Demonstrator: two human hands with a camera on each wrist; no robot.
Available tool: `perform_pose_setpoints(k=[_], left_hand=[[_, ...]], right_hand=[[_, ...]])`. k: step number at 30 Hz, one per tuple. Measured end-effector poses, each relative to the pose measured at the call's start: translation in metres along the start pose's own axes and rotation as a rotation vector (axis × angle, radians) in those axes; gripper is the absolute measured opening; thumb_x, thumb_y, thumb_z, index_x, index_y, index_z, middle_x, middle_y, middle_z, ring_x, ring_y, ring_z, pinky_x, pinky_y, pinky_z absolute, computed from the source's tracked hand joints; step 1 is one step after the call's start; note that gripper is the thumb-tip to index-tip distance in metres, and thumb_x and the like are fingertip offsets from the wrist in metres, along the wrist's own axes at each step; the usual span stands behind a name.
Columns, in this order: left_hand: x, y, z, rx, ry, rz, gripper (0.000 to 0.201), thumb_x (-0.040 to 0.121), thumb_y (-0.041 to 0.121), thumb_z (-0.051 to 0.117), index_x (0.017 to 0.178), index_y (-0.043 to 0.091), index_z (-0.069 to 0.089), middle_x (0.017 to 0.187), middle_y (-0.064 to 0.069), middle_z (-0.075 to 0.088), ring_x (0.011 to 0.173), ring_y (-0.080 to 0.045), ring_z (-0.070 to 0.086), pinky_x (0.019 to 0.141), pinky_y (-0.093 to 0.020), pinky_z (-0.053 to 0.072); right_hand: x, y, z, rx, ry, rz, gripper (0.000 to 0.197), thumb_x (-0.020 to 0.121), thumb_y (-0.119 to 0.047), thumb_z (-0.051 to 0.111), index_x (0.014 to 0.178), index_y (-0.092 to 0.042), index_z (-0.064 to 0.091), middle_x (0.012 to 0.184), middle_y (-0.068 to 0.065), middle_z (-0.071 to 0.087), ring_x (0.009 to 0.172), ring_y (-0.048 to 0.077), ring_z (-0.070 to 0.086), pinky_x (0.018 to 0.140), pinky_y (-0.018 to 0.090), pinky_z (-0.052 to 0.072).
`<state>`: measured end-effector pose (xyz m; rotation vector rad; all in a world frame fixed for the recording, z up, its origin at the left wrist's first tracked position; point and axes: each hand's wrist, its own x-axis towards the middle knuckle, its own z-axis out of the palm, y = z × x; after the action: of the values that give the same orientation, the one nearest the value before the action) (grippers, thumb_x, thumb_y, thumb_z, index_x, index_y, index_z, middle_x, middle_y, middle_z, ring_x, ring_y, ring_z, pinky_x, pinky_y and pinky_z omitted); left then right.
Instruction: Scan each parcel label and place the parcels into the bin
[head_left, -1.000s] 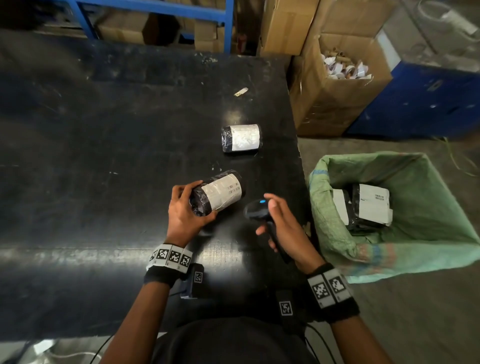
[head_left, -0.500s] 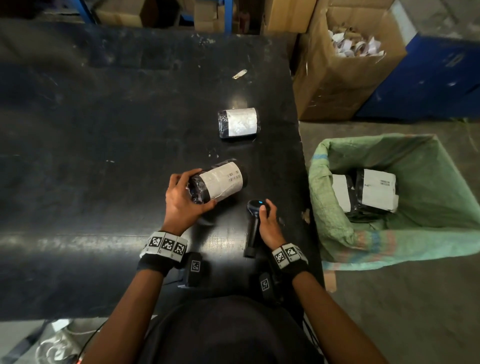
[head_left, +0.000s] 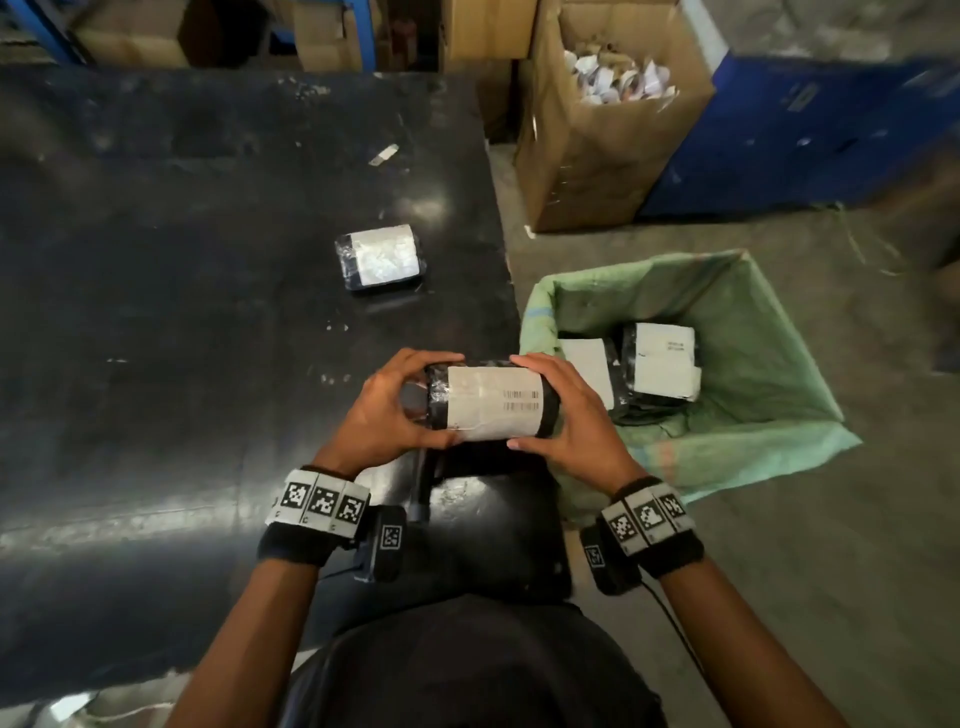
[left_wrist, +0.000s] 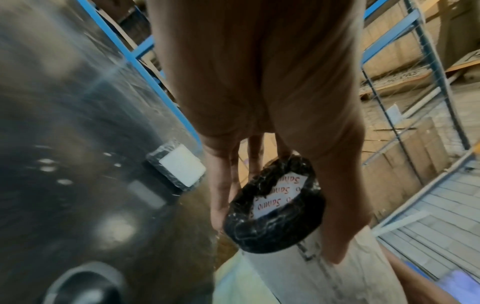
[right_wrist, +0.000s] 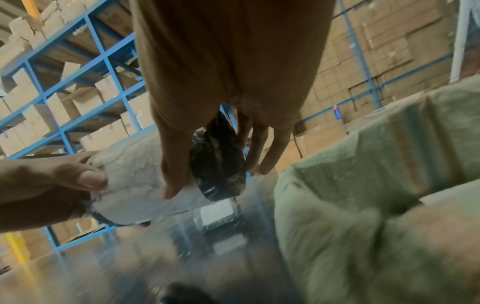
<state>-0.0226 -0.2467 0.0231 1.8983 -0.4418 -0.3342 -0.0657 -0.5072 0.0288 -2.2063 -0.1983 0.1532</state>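
Observation:
A black-wrapped cylindrical parcel (head_left: 491, 401) with a white barcode label is held above the table's right edge, lying sideways. My left hand (head_left: 387, 410) grips its left end and my right hand (head_left: 563, 410) grips its right end. The left wrist view shows the parcel's black end (left_wrist: 272, 207) between my fingers; the right wrist view shows its other end (right_wrist: 218, 164). The black scanner (head_left: 423, 483) lies on the table under the parcel, mostly hidden. A second labelled parcel (head_left: 379, 257) lies further back on the table. The green-lined bin (head_left: 753, 312) stands right of the table.
Two labelled parcels (head_left: 660, 358) lie inside the bin. A brown cardboard box (head_left: 597, 145) with paper scraps stands behind the bin, beside a blue container (head_left: 810, 130). The black table (head_left: 182, 312) stretches left. Blue shelving with cartons (right_wrist: 78, 82) lines the back.
My right hand laid the scanner on the table and moved up to take the parcel's right end. The parcel shifted right toward the bin and turned level.

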Motion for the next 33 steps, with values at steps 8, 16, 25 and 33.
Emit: perform_pose_setpoints(k=[8, 16, 25, 33], left_hand=[[0.086, 0.035, 0.111, 0.082, 0.005, 0.009, 0.083, 0.083, 0.057, 0.06, 0.153, 0.017, 0.039, 0.151, 0.001, 0.042, 0.14, -0.008, 0.033, 0.118, -0.018, 0.025], [0.139, -0.011, 0.222, 0.627, 0.134, -0.215, 0.079, 0.099, 0.054, 0.013, 0.16, 0.003, 0.009, 0.168, -0.015, -0.01, 0.155, -0.028, -0.014, 0.127, -0.047, 0.013], [0.133, -0.024, 0.222, 0.612, 0.145, -0.176, 0.078, 0.102, 0.047, 0.031, 0.16, 0.005, 0.0, 0.168, -0.01, -0.017, 0.155, -0.024, -0.019, 0.128, -0.039, 0.0], [0.129, -0.032, 0.192, 0.447, 0.063, -0.091, 0.072, 0.1, 0.046, 0.036, 0.161, 0.015, 0.014, 0.17, 0.001, -0.006, 0.157, -0.014, -0.007, 0.127, -0.033, 0.013]], right_hand=[[-0.001, 0.073, -0.151, -0.216, -0.013, 0.142, 0.096, 0.048, -0.024, 0.094, 0.135, -0.027, 0.052, 0.131, -0.003, 0.057, 0.122, 0.016, 0.054, 0.106, 0.04, 0.045], [0.085, 0.168, -0.176, -0.5, -0.373, 0.412, 0.09, 0.049, -0.011, 0.091, 0.13, -0.021, 0.055, 0.123, 0.005, 0.064, 0.111, 0.024, 0.062, 0.095, 0.031, 0.049], [0.135, 0.232, -0.088, -0.239, -0.134, 0.395, 0.089, 0.058, -0.011, 0.084, 0.136, -0.031, 0.046, 0.132, 0.012, 0.054, 0.122, 0.034, 0.055, 0.103, 0.041, 0.047], [0.125, 0.223, -0.09, -0.316, -0.165, 0.502, 0.092, 0.074, -0.01, 0.07, 0.15, -0.038, 0.027, 0.148, 0.019, 0.037, 0.136, 0.039, 0.04, 0.114, 0.044, 0.038]])
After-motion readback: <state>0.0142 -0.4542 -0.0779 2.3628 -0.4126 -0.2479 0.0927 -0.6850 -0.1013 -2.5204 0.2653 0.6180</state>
